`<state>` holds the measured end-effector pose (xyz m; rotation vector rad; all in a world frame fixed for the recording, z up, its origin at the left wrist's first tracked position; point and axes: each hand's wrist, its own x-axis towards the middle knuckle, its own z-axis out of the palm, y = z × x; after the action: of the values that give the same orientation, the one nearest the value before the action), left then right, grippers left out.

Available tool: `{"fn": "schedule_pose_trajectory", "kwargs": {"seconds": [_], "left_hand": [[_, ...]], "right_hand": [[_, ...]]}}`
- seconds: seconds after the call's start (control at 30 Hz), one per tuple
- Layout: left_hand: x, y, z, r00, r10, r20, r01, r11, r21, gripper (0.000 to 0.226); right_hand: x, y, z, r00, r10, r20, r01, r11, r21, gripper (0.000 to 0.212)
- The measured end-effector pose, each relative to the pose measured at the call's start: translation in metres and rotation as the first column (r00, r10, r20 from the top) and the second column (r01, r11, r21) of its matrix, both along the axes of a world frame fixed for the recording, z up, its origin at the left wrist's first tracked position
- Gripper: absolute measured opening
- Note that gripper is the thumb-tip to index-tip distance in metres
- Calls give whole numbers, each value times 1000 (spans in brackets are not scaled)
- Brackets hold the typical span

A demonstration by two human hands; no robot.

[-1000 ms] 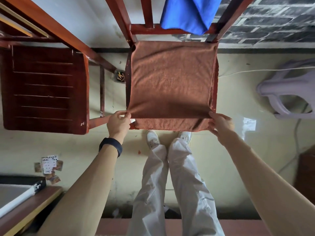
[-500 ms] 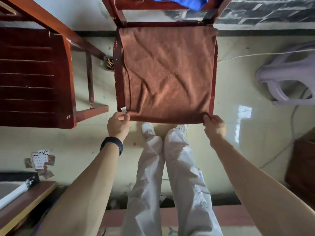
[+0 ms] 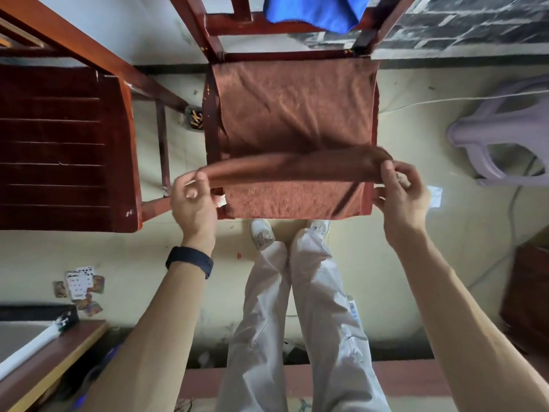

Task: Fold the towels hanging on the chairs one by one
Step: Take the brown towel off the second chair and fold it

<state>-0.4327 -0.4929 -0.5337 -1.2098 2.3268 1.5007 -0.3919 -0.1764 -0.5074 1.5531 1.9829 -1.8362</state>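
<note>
1. Brown towel [image 3: 294, 114] is spread on the wooden chair seat [image 3: 210, 126], with its near edge raised off the seat.
2. The raised edge is pinched at its corners by the left hand [image 3: 193, 200] and right hand [image 3: 401, 194].
3. Step judged: folding over. Next, the edge should be carried toward the chair back and laid flat.
4. Blue towel [image 3: 315, 10] is hung on the chair back, not yet folded.
</note>
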Motion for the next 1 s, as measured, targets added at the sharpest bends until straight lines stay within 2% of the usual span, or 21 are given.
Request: {"fn": "schedule_pose_trajectory", "kwargs": {"seconds": [0.07, 0.1, 0.17, 0.2, 0.3, 0.33, 0.43, 0.6, 0.83, 0.93, 1.0], "left_hand": [[7, -5, -6, 999, 37, 31, -36, 998, -57, 14], [14, -5, -12, 996, -22, 91, 30, 996, -84, 17], [29, 0, -25, 969, -138, 204, 156, 985, -77, 19], [35, 0, -35, 963, -134, 235, 151, 987, -59, 18], [43, 3, -53, 960, -36, 277, 42, 999, -15, 14], [45, 4, -58, 955, -45, 292, 53, 998, -19, 11], [55, 1, -69, 928, -142, 345, 168, 985, -46, 15], [52, 5, -57, 903, -172, 394, 230, 968, -104, 29], [40, 6, -62, 797, -360, 485, 473, 871, -131, 17], [35, 13, -59, 802, -337, 493, 446, 887, -121, 17], [35, 12, -54, 842, -268, 467, 343, 936, -82, 16]], "right_hand": [[11, 3, -8, 994, 48, 96, -61, 989, 136, 10], [19, 2, -17, 980, 55, 189, -89, 980, 177, 9], [34, -2, -36, 942, 65, 330, -135, 972, 191, 13], [41, -3, -48, 927, 77, 367, -151, 973, 176, 14], [55, -2, -76, 893, 138, 429, -210, 970, 126, 11], [57, -2, -81, 878, 165, 449, -242, 963, 118, 10], [58, -3, -91, 851, 203, 484, -307, 941, 145, 14], [50, -10, -88, 790, 238, 565, -415, 886, 206, 29], [39, -14, -88, 623, 283, 729, -469, 881, 58, 43], [37, -13, -85, 632, 297, 716, -474, 879, 54, 43], [40, -14, -80, 666, 280, 692, -446, 892, 68, 43]]}}
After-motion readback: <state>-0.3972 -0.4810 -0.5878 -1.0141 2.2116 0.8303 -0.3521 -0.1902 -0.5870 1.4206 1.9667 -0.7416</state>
